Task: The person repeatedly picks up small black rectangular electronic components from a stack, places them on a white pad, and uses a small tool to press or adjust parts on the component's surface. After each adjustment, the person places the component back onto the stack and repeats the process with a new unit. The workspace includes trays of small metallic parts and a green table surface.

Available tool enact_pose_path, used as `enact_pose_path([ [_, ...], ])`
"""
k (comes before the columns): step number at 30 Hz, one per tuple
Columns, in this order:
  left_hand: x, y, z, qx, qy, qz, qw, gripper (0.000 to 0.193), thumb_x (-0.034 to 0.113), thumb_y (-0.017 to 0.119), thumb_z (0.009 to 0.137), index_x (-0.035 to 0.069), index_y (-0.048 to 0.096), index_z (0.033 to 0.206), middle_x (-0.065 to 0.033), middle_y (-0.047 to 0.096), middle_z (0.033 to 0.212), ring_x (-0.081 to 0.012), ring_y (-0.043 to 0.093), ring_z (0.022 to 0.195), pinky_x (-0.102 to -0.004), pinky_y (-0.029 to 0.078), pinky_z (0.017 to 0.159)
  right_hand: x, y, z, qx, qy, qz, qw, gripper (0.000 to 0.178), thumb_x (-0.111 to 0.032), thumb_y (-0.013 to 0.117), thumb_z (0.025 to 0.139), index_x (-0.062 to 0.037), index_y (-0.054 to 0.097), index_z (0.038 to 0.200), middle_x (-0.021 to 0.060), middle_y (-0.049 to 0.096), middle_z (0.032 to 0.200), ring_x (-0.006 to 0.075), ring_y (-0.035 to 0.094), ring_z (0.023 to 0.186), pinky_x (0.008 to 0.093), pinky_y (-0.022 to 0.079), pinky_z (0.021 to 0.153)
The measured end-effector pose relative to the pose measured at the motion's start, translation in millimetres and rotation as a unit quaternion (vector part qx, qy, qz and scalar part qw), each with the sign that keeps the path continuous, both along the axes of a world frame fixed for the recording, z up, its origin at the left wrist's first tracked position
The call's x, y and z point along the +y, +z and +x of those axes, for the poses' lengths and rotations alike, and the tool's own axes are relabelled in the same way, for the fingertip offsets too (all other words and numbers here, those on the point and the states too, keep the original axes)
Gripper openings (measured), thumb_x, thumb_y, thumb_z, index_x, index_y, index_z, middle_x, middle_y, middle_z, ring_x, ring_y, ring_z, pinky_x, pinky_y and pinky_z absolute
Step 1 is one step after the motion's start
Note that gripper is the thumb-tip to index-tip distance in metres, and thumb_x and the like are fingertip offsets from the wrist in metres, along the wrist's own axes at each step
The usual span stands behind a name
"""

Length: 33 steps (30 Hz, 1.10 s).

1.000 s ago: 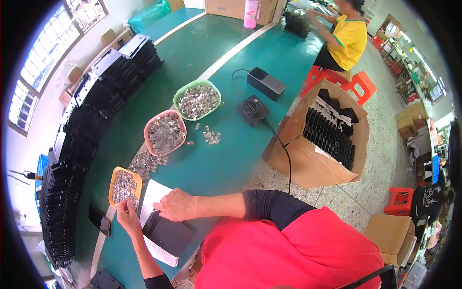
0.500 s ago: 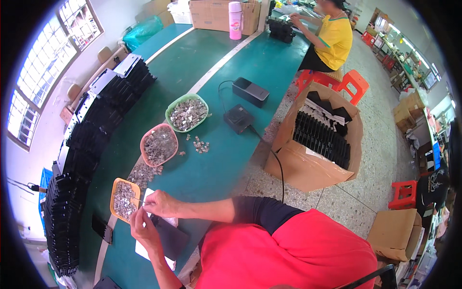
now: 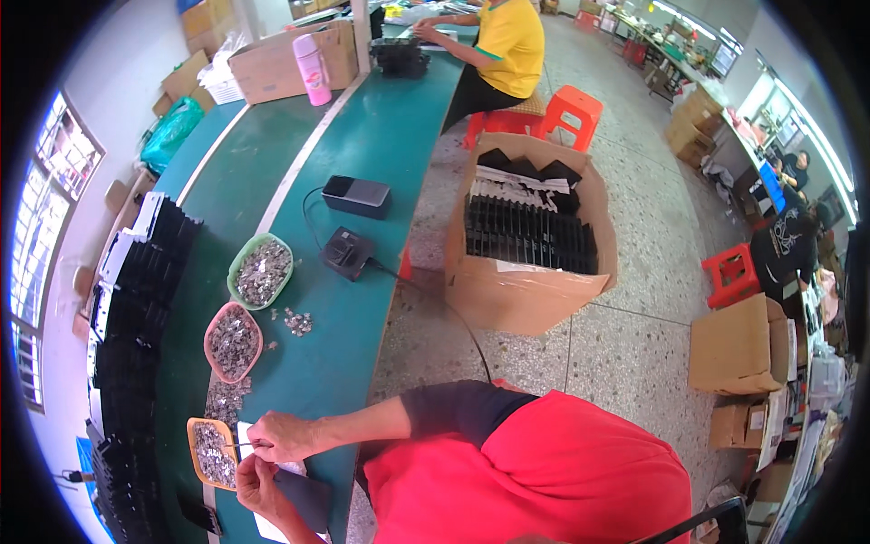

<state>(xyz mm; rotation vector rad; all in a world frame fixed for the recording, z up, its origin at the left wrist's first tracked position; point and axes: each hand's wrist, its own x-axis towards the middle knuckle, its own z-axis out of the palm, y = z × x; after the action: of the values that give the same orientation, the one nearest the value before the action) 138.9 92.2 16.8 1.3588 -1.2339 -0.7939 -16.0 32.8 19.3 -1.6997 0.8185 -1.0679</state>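
My right hand (image 3: 283, 437) is closed on a thin stick-like tool (image 3: 239, 444), which points toward the orange-yellow tray (image 3: 193, 453); its exact kind is too small to tell. Just below, my left hand (image 3: 257, 485) has thumb and fingertips pinched together, and whatever lies between them is too small to make out. Many small silvery metal pieces (image 3: 216, 451) fill the tray. Under my hands are a white sheet (image 3: 245, 430) and a dark flat panel (image 3: 308, 500), partly covered by my left forearm.
A pink bowl (image 3: 209, 344) and a green bowl (image 3: 288, 260) hold more pieces, with loose ones beside them. Black parts (image 3: 127, 354) are stacked along the left. A corded black device (image 3: 348, 254), a pink bottle (image 3: 312, 71), a carton (image 3: 526, 295) and a seated person (image 3: 510, 50) are farther off.
The whole view has shifted, so the table and bowls appear farther left. Both hands stay beside the orange-yellow tray, the right one still holding the thin tool.
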Motion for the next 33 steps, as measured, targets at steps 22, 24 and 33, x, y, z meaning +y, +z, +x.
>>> enact_pose_path([
  [22,4,10,-19,0.171,-0.027,0.062,0.983,0.015,0.019,0.059,0.097,0.005,0.059,0.102,-0.0014,0.062,0.081,-0.007,0.056,0.07,-0.0204,0.042,0.063,14,3,-12,-0.16,-0.014,0.088,0.983,0.016,-0.014,0.063,0.073,0.0024,0.059,0.072,0.0135,0.06,0.059,0.0224,0.059,0.055,0.0388,0.044,0.052],
  [24,16,11,-9,0.173,0.006,0.061,0.983,0.015,0.019,0.059,0.097,0.005,0.059,0.102,-0.0017,0.062,0.08,-0.0074,0.056,0.07,-0.0206,0.042,0.062,21,3,0,-0.166,0.005,0.11,0.98,0.016,-0.013,0.063,0.073,0.0024,0.059,0.071,0.0138,0.059,0.059,0.0228,0.06,0.055,0.0388,0.044,0.052],
  [33,7,-8,-8,0.218,-0.029,0.06,0.974,0.014,0.018,0.059,0.096,0.005,0.058,0.102,-0.0035,0.063,0.085,-0.0099,0.059,0.074,-0.0225,0.045,0.065,18,-9,-8,-0.141,0.004,0.088,0.986,0.019,-0.015,0.064,0.079,0.0028,0.058,0.075,0.0128,0.06,0.058,0.0205,0.058,0.051,0.0376,0.045,0.05],
])
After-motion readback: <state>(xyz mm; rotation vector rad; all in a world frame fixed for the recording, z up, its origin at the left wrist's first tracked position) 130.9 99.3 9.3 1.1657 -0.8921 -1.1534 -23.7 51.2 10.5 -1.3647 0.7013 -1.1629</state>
